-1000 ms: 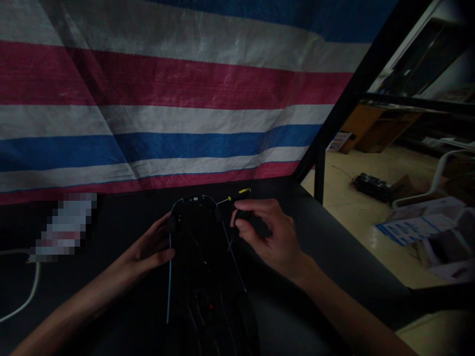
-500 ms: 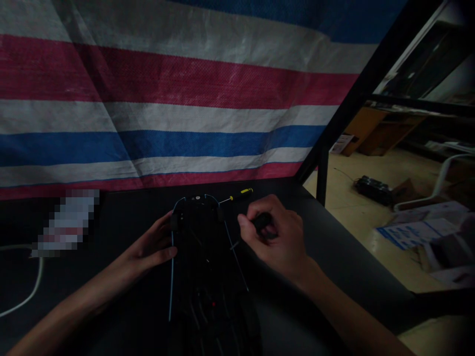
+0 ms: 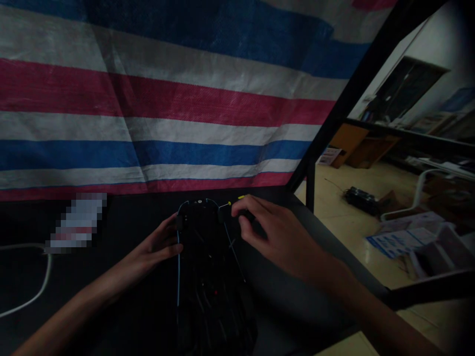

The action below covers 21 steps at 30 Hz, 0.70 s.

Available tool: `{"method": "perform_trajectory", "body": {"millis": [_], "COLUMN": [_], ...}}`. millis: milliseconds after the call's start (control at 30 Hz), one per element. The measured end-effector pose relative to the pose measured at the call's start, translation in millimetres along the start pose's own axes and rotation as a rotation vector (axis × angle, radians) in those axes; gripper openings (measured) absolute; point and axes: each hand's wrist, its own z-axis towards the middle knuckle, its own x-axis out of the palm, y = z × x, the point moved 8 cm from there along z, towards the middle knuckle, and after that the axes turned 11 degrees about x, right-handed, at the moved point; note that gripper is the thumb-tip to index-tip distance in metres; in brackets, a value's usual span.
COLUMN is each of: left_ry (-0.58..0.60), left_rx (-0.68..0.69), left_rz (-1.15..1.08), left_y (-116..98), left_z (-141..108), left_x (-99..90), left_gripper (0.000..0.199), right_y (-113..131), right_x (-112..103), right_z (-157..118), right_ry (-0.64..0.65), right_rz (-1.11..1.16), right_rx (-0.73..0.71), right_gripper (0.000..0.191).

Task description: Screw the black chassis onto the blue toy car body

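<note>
A long black object with wheels and thin blue edge lines lies on the dark table, resembling an upturned toy car. My left hand grips its left side near the far end, thumb on the edge. To the right of the object, my right hand is curled around something dark, a black handle that shows only partly between thumb and fingers. Just beyond my right hand lies a yellow and black screwdriver, its shaft pointing at the object's far end and its handle mostly hidden by my fingers.
A blurred-out flat item lies at the left, beside a white cable. Behind the table hangs a striped sheet. A black frame post stands at the right, with boxes on the floor beyond.
My right hand has turned, its fingers reaching farther forward and now covering much of the screwdriver's handle. The left hand keeps its hold. The whole view has shifted slightly.
</note>
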Motion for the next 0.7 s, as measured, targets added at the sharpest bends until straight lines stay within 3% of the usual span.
{"method": "perform_trajectory", "body": {"millis": [67,233,367,467,700], "left_ry": [0.001,0.014,0.018,0.022,0.031], "left_rx": [0.006,-0.002,0.021,0.036,0.044], "left_rz": [-0.012,-0.043,-0.042,-0.036,-0.049], "left_y": [0,1,-2,-4,1], "left_z": [-1,-2,-2,-2,0], "left_x": [0.3,1.2,1.9,2.2,0.1], "left_gripper": [0.086,0.088,0.085,0.087,0.086], "right_y": [-2,-10,1,13,15], "right_x": [4,4,2,3,5], "right_z": [4,13,15,14,19], "right_ry": [0.049,0.025,0.113,0.221,0.225], "right_rz": [-0.049,-0.322,-0.214,-0.11,-0.396], "right_rx": [0.049,0.184,0.091,-0.013,0.056], "right_gripper": [0.011,0.034,0.017,0.023,0.028]}}
